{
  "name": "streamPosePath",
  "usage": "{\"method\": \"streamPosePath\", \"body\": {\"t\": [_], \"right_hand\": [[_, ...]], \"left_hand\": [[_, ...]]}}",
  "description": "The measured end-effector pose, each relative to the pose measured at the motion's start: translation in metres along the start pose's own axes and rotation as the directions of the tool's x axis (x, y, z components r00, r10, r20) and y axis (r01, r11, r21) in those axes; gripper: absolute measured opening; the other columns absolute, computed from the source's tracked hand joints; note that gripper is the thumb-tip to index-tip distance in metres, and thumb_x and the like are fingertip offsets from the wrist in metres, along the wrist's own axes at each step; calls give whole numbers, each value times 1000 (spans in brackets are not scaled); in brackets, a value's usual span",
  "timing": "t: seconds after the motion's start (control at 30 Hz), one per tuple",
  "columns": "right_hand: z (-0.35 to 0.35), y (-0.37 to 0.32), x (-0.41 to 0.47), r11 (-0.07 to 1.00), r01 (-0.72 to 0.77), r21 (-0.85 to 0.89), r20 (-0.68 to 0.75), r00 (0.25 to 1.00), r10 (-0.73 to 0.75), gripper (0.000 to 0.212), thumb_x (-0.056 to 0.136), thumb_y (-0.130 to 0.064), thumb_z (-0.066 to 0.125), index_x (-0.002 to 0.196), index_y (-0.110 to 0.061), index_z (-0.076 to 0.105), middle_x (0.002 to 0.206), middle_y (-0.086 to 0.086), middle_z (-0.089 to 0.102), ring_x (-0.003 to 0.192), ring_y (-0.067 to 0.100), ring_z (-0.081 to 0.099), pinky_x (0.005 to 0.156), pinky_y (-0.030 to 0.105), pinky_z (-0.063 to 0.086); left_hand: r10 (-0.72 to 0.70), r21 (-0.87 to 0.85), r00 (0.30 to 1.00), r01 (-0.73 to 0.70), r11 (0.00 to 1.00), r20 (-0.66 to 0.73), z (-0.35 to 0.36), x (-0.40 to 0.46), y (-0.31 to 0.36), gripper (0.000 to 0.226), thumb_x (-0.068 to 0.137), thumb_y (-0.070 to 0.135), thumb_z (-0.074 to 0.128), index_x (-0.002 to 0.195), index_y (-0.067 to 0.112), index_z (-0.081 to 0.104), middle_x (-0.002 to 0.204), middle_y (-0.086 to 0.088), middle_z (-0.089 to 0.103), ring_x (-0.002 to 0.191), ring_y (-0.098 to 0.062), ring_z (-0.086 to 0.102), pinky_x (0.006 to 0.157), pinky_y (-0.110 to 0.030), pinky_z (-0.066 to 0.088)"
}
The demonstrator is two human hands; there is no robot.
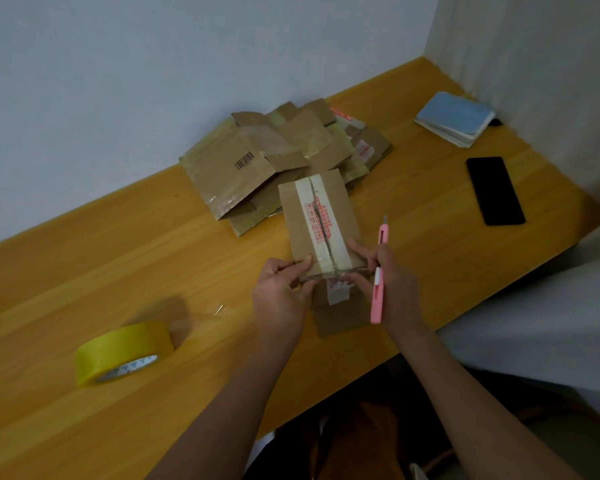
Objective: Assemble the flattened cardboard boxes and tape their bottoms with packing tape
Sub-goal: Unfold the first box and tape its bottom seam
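A small brown cardboard box [298, 220] stands assembled on the wooden table [118, 258], its taped face up, with white tape printed in red along the middle seam. My left hand [281, 292] pinches the box's near left edge. My right hand [392, 282] holds a pink utility knife [378, 289] while its fingers touch the box's near right corner. A roll of yellow packing tape [123, 353] lies on its side at the front left. Behind the box lies a pile of flattened cardboard boxes [257, 161].
A black phone [495, 190] lies face down at the right. A stack of booklets with a blue cover [454, 117] sits in the far right corner by the wall. The table's front edge runs just below my forearms.
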State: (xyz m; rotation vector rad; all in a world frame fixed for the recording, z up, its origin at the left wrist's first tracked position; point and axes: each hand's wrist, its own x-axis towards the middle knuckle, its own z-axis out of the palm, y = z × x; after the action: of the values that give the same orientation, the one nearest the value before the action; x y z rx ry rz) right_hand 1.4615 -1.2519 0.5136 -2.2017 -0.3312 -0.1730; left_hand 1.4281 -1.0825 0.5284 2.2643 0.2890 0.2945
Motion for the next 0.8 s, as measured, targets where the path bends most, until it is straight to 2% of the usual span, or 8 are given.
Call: {"method": "streamPosePath", "body": {"t": [0.17, 0.3, 0.43, 0.53, 0.63, 0.7, 0.77, 0.8], "right_hand": [[-4, 5, 1, 995, 30, 95, -16, 999, -28, 50, 82, -7, 74, 83, -28, 28, 126, -14, 59, 114, 0, 60, 84, 11, 50], [-5, 9, 0, 994, 26, 105, 11, 1000, -27, 41, 86, -10, 69, 85, -21, 30, 127, -20, 57, 110, -11, 57, 81, 19, 54], [-6, 13, 2, 992, 19, 123, 67, 997, -28, 38, 88, -10, 65, 86, -27, 31, 126, -27, 58, 101, 13, 68, 71, 46, 57], [-14, 9, 5, 993, -33, 117, 139, 990, 17, 51, 88, -4, 64, 87, -41, 29, 125, -27, 60, 100, 20, 68, 70, 51, 56], [-25, 2, 5, 947, -205, 248, 271, 953, 136, 36, 95, -6, 54, 84, -34, 34, 130, -21, 60, 100, 34, 65, 71, 61, 53], [-36, -7, 9, 893, -316, 321, 383, 905, 183, 18, 101, -14, 43, 86, -19, 34, 136, -13, 58, 83, 18, 67, 57, 40, 52], [-48, -18, 14, 895, -334, 297, 461, 870, 172, 20, 103, -20, 36, 86, -9, 32, 142, -5, 52, 63, -7, 60, 50, 13, 43], [-52, -21, 16, 907, -316, 280, 474, 867, 156, 22, 103, -23, 35, 85, -10, 33, 144, -4, 50, 64, -15, 57, 51, 9, 43]], "left_hand": [[2, -88, 998, -8, 996, -70, 6, -1, -6, 39, 72, -1, 80, 108, 10, 72, 85, 1, 58, 74, 4, 54, 68, -3, 45], [0, -143, 994, -15, 990, -106, 11, -2, -10, 37, 72, -4, 79, 106, 8, 73, 84, -2, 60, 82, 11, 55, 69, -2, 46], [20, -154, 994, -37, 987, -111, 11, -1, -13, 36, 73, -5, 78, 106, 9, 73, 86, -2, 62, 83, 10, 57, 68, -3, 47], [30, -158, 996, -44, 986, -84, 8, -1, -14, 36, 75, -6, 76, 108, 8, 72, 89, -6, 63, 84, 10, 57, 71, -5, 49], [57, -143, 998, -52, 988, 29, 0, -1, -11, 41, 78, -5, 74, 117, 9, 68, 97, -3, 60, 86, 4, 58, 79, -5, 49], [71, -131, 981, -48, 990, 178, -12, 2, -11, 49, 81, -8, 70, 125, 13, 63, 105, -1, 55, 93, -3, 57, 87, -6, 47], [80, -111, 927, -42, 993, 367, -27, 7, -14, 61, 83, -14, 61, 134, 19, 56, 114, 1, 49, 106, -6, 51, 95, -8, 44], [86, -99, 891, -47, 994, 446, -33, 10, -15, 67, 83, -18, 55, 137, 21, 53, 117, 2, 46, 111, -7, 48, 97, -7, 41]]}}
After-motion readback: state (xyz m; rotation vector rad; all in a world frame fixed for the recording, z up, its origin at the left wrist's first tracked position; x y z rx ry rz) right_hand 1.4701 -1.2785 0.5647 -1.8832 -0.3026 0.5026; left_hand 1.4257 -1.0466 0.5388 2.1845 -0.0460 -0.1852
